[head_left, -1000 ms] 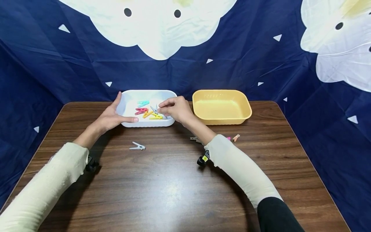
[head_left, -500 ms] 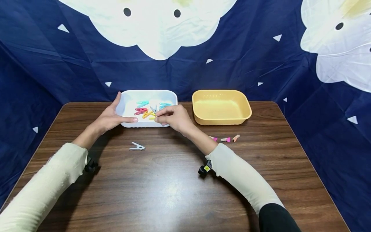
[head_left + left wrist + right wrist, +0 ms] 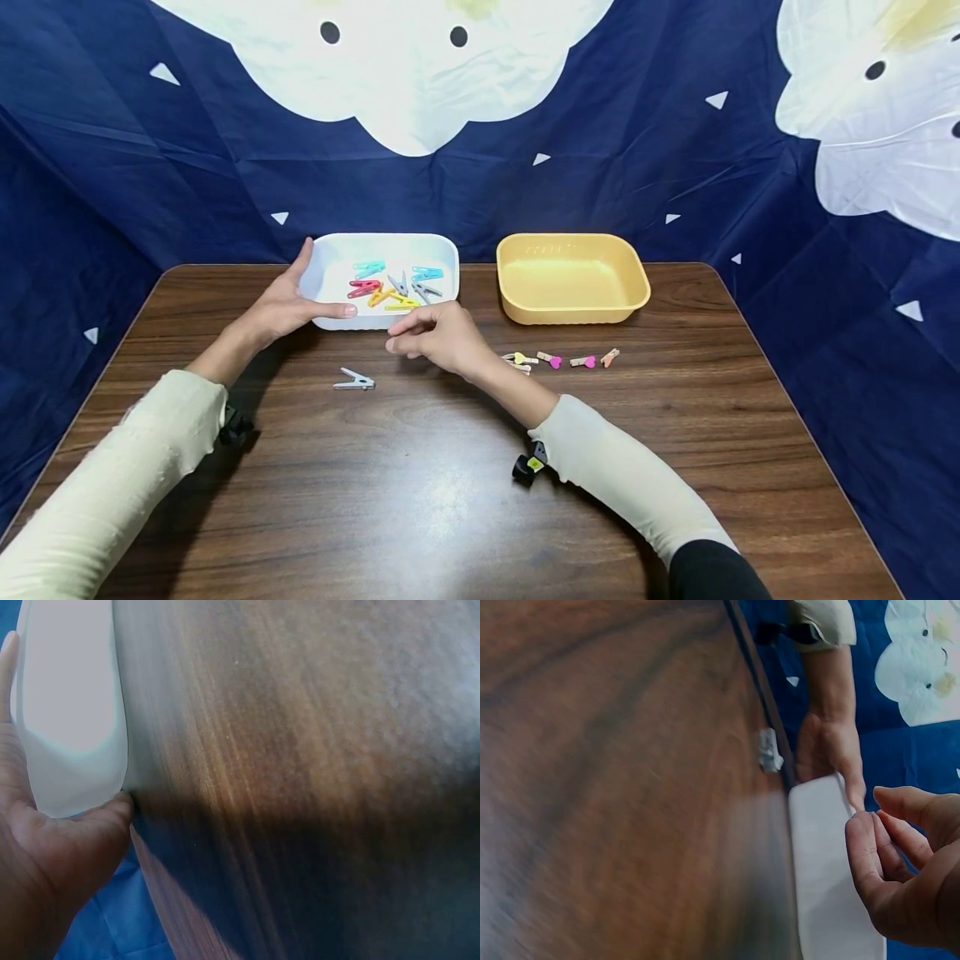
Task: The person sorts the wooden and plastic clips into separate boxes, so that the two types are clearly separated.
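My left hand [image 3: 279, 307] rests on the left end of a white plastic tray [image 3: 324, 271], thumb along the front rim and straight fingers at the back corner. In the left wrist view, the thumb [image 3: 105, 817] lies against the tray's corner. Several plastic clothespins lie inside: turquoise [image 3: 369, 268], red [image 3: 364, 288], orange [image 3: 381, 297], blue [image 3: 427, 272], yellow and grey. My right hand [image 3: 442, 337] hovers just in front of the tray, fingers loosely bent and nothing between them. One pale grey clothespin [image 3: 356, 380] lies on the table in front of the tray.
A yellow plastic tray [image 3: 573, 315] stands to the right of the white one. Several small wooden clothespins, some with pink hearts [image 3: 583, 362], lie in front of it. Dark blue cloth [image 3: 480, 196] hangs behind the wooden table [image 3: 420, 500].
My right hand has drawn back from over the white tray, down and slightly left towards the table. More clothespins show in the tray. The left hand has stayed in place.
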Available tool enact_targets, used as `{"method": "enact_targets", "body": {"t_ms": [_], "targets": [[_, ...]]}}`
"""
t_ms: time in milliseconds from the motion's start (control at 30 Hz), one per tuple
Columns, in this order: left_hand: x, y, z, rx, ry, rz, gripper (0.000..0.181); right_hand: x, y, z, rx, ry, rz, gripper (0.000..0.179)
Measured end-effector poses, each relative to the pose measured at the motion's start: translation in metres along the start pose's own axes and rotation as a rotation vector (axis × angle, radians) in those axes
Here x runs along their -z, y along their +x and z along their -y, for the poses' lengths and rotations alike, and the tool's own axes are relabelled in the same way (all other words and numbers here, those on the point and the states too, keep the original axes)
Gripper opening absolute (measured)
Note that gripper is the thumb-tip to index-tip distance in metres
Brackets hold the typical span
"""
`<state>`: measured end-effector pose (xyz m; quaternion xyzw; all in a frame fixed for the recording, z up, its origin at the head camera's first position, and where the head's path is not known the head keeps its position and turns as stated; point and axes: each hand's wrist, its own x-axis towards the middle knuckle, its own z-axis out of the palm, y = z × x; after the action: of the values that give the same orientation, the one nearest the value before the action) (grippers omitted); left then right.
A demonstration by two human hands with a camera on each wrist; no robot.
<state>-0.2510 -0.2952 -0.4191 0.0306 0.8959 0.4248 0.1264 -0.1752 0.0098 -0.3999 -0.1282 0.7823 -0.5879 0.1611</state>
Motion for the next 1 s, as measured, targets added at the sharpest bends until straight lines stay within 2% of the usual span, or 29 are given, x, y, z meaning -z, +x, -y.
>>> {"method": "enact_targets", "body": {"t_ms": [267, 700, 1000], "targets": [[0.0, 0.001, 0.0, -0.006, -0.001, -0.001, 0.154, -0.017, -0.006, -0.011, 0.004, -0.061, 0.05, 0.017], [0.001, -0.001, 0.003, -0.015, 0.0, -0.002, 0.152, -0.044, 0.0, -0.009, -0.069, -0.308, 0.143, 0.022], [0.001, 0.0, 0.002, -0.014, -0.005, 0.007, 0.151, -0.046, 0.005, -0.005, -0.018, -0.482, 0.174, 0.011]]}}
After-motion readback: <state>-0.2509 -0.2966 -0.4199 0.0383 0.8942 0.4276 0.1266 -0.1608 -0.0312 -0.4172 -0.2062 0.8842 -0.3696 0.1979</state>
